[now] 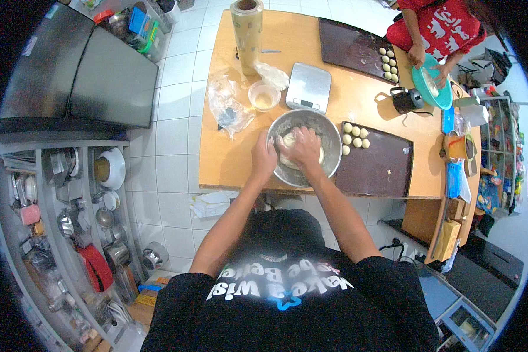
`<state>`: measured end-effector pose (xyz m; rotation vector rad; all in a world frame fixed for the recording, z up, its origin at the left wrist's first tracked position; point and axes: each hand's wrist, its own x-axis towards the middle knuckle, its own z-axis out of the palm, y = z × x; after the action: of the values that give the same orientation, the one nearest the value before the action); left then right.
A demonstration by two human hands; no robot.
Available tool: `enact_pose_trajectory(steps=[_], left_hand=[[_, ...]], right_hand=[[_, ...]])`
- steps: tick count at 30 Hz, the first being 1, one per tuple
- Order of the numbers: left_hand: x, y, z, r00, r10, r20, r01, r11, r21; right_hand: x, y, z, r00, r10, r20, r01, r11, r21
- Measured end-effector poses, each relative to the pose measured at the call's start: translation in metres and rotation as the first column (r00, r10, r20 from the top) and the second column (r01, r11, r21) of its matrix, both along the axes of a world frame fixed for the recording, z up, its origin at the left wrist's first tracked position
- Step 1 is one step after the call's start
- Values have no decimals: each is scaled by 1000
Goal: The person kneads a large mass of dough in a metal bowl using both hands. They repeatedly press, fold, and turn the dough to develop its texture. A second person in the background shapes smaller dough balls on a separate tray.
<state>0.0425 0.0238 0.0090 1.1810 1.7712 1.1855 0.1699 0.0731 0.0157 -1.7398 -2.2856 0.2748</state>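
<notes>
A stainless steel mixing bowl (332, 165) stands at the near edge of the wooden table, with pale dough (289, 163) inside. My left hand (264, 154) grips the bowl's left rim, fingers at its inner wall. Pressed into the dough is my right hand (304, 147), its fingers curled on the lump. Right of the bowl, a dark baking tray (378, 174) bears several small dough balls (356, 131) near its far left corner. Behind the bowl are a digital kitchen scale (309, 83) and a small plastic tub (264, 96) with some pale contents.
A large roll of plastic wrap (247, 39) stands upright at the back left, near a crumpled plastic bag (229, 105). Another dark tray (347, 44) holds dough balls. A black jug (407, 100) stands near a co-worker, whose hands are in a turquoise basin (444, 99).
</notes>
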Motion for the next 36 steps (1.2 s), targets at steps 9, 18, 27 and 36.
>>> enact_pose_trajectory(steps=[9,18,27,36], left_hand=[[9,4,6,996,87,-31,-83,990,112],[11,6,14,990,103,-94,-103,995,6],[12,0,-11,981,164,-101,-158,985,66],[10,-1,-13,984,144,-109,-141,989,40]], right_hand=[[-2,16,-27,955,-81,-286,110,990,89],[22,16,18,730,-418,-540,64,829,-555],[67,-63,65,943,333,19,-323,927,-190],[75,-39,32,953,279,-123,-304,881,-361]])
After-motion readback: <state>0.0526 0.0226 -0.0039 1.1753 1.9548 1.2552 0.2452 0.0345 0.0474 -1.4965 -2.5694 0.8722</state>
